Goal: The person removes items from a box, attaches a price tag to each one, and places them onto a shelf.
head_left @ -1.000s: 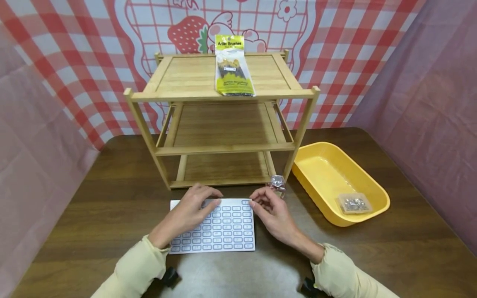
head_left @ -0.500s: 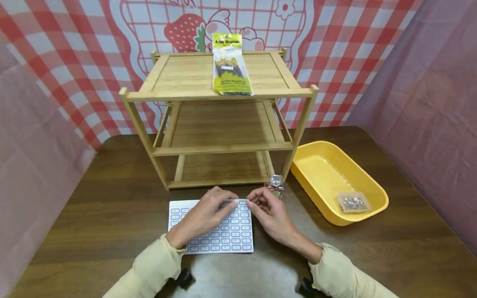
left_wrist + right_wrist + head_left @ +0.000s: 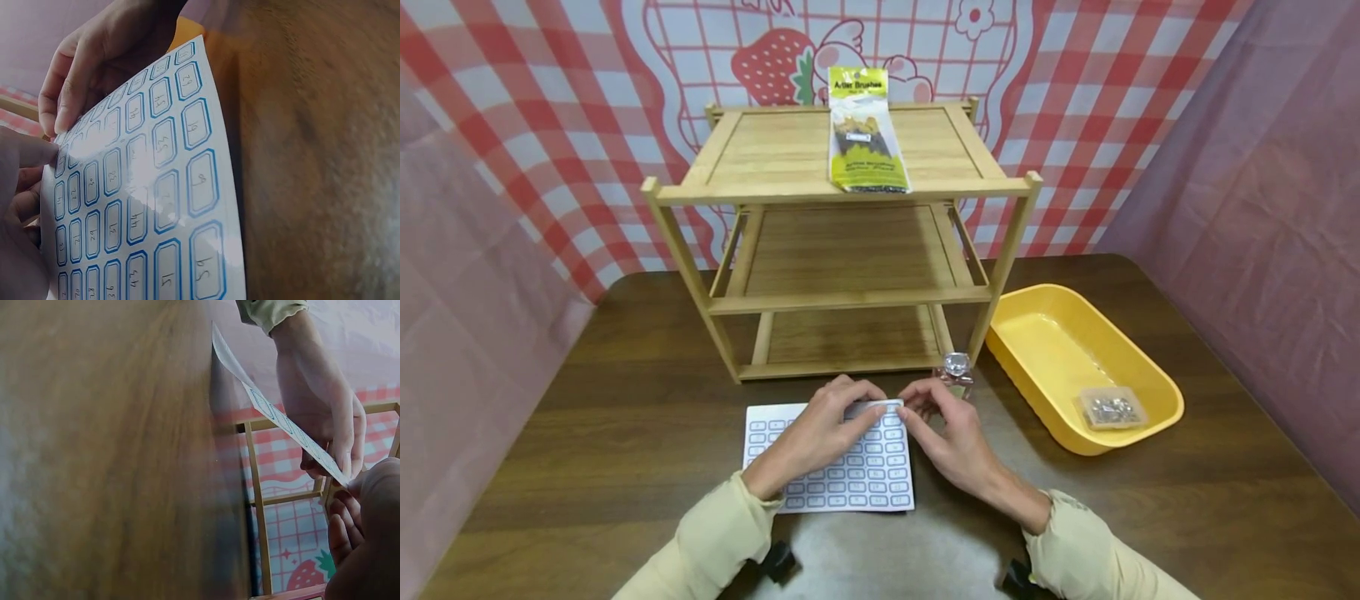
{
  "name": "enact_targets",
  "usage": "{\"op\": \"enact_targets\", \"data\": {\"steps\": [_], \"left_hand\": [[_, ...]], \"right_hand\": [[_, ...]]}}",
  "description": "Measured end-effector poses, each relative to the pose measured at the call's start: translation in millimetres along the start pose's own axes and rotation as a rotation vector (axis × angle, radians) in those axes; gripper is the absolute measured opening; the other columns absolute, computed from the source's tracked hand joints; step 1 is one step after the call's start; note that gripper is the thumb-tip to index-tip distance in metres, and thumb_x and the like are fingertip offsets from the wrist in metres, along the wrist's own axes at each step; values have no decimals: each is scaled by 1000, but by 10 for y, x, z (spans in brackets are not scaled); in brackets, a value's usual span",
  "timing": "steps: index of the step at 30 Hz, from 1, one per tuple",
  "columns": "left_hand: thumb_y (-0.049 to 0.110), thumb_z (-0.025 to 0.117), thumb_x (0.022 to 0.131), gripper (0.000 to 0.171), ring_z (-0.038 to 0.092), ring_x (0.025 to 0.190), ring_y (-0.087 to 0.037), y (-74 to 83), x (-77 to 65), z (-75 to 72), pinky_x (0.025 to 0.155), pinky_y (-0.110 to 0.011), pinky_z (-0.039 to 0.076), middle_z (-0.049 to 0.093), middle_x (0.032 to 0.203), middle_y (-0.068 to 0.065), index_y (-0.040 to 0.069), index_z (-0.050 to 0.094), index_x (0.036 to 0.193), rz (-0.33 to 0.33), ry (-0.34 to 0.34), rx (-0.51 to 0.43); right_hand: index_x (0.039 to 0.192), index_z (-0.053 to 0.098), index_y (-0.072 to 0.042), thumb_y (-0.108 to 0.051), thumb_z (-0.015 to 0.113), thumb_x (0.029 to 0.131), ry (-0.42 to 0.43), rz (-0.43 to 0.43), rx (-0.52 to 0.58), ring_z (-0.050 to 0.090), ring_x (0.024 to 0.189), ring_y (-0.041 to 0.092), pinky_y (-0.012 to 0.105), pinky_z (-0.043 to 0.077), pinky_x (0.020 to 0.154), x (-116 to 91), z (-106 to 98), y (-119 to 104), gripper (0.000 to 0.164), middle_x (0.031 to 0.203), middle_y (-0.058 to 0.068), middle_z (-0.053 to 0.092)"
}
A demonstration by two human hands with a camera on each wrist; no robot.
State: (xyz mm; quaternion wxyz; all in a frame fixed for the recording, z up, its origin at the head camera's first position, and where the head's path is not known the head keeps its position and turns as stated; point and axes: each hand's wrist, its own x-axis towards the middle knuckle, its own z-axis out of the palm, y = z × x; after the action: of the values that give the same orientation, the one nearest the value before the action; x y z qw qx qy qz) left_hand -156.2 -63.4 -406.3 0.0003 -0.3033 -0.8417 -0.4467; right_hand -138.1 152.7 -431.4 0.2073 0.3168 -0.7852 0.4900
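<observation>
Left hand (image 3: 823, 429) shifted rightward along label sheet (image 3: 880, 479) since a second ago

Left hand bent at the knuckles, thumb on top, pinching the far edge. Right hand (image 3: 955, 437) opposite, thumb and finger pinching the far right corner. Sheet tilted, far edge off desk (image 3: 587, 483), in front of rack (image 3: 842, 298). Count: one rack, three tiers; one brush packet (image 3: 867, 154) on its top; one bottle (image 3: 957, 363) by its right front corner; one yellow basin (image 3: 1052, 333) to its right, one clear box (image 3: 1112, 408) inside.
</observation>
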Motion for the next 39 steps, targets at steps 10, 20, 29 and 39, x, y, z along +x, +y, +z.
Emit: {"op": "enact_targets", "data": {"steps": [10,20,29,39], "left_hand": [[19,62,105,18,58,105,-17,24,28,14,90,-40,50,70,112,0,12,75,115,-3,-17,-55],[18,63,103,16,58,101,-17,41,50,64,88,-38,47,67,108,0,12,75,110,-73,8,-90],[19,61,105,16,57,98,-16,25,53,91,85,-37,48,66,106,1,12,75,108,-61,8,-83],[18,58,106,18,57,103,-18,15,37,91,88,-39,48,67,109,-1,11,74,111,-50,-22,-80]], "right_hand": [[108,66,1,10,78,85,14,-104,-148,62,74,12,19,55,65,-2,-1,-47,28,88,4,67],[109,64,2,13,79,80,46,-153,-197,64,76,16,21,57,67,-7,2,-53,35,92,7,68],[103,66,0,9,81,80,33,-183,-289,63,77,16,26,57,67,-7,6,-60,29,92,7,68],[101,66,-1,7,81,81,21,-142,-300,62,76,15,25,56,66,-16,19,-61,26,90,5,67]]}}
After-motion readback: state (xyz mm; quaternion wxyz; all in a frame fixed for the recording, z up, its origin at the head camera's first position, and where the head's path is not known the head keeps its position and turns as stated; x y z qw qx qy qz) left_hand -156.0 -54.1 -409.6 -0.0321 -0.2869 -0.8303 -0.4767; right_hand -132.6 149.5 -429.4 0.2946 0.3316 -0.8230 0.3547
